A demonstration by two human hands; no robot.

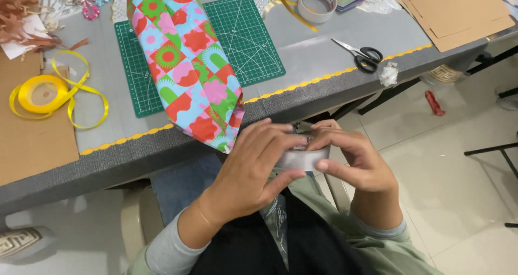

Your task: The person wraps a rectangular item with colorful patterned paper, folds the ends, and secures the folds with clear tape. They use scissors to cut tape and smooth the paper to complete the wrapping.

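Note:
My left hand (pixel 253 170) and my right hand (pixel 353 159) meet over my lap, below the table's edge. Between them they hold a small silvery-grey roll of tape (pixel 303 157), fingers of both hands pinching it. A long object wrapped in bright patterned paper (pixel 186 59), with red, green, pink and blue shapes, lies on a green cutting mat (pixel 253 38). Its pinched end hangs over the table's front edge, just above my left hand.
On the grey table (pixel 324 59) lie black scissors (pixel 361 54), a clear tape roll (pixel 317 4), a yellow ribbon spool (pixel 46 94), cardboard sheets (pixel 458 11) and a crumpled scrap (pixel 388 73). A red object (pixel 434 103) lies on the tiled floor at the right.

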